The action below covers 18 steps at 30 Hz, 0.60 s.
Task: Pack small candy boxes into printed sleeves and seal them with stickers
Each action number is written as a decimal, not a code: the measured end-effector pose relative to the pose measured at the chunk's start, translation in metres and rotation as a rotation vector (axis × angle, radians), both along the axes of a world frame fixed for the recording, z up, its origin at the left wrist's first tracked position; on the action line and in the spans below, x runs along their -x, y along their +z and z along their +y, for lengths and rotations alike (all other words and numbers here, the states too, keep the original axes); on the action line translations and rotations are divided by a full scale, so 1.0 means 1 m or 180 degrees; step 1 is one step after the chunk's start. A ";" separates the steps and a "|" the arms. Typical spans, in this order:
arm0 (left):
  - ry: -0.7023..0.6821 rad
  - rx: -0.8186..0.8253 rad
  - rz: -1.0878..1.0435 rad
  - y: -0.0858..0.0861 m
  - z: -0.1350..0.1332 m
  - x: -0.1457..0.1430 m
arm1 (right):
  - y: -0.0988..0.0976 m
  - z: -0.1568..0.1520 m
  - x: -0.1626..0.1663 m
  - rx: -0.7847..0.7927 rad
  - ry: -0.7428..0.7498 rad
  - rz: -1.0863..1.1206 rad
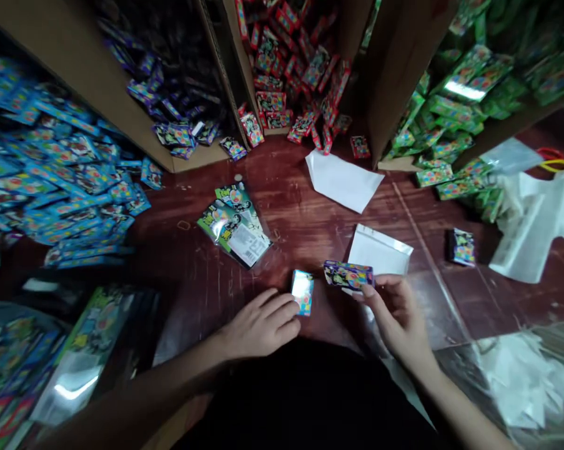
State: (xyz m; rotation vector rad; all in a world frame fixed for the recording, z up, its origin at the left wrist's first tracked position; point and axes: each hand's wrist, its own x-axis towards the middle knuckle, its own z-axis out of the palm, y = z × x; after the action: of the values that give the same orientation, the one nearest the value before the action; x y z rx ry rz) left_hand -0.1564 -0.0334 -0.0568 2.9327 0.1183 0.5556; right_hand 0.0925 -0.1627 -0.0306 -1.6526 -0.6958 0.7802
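Observation:
My left hand (262,325) rests on the dark red table (300,225), its fingertips touching a small blue packet (303,292) that stands on its edge. My right hand (394,312) pinches a small purple packet (348,275) by its right end, just above the table. A white zip bag (380,251) lies right behind the purple packet. A filled clear bag of green packets (235,226) lies further back to the left.
Cardboard boxes hold purple packets (169,119), red packets (295,75) and green packets (464,94). A heap of blue packets (52,175) lies at left. A white sheet (342,180), a stray purple packet (460,246), white bags (529,225) and rubber bands (554,159) lie around.

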 end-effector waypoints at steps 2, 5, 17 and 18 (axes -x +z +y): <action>0.0256 0.0231 0.0415 0.009 -0.004 0.015 | -0.010 -0.030 0.011 0.0360 0.0151 0.0147; 0.0764 0.0605 0.0783 0.027 -0.001 0.016 | -0.018 -0.061 0.019 0.1000 0.0957 -0.0671; 0.0835 0.0874 0.1199 0.027 0.019 -0.027 | -0.002 -0.012 -0.002 0.0150 0.3722 -0.2922; 0.0932 0.0934 0.1182 0.026 0.012 -0.022 | -0.006 -0.010 0.001 0.0208 0.3540 -0.2937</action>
State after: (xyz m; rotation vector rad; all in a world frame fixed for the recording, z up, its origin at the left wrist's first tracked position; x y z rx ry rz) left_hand -0.1348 -0.0214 -0.0311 2.7053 0.6223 0.0122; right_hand 0.0917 -0.1731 -0.0363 -1.5668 -2.3690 0.7232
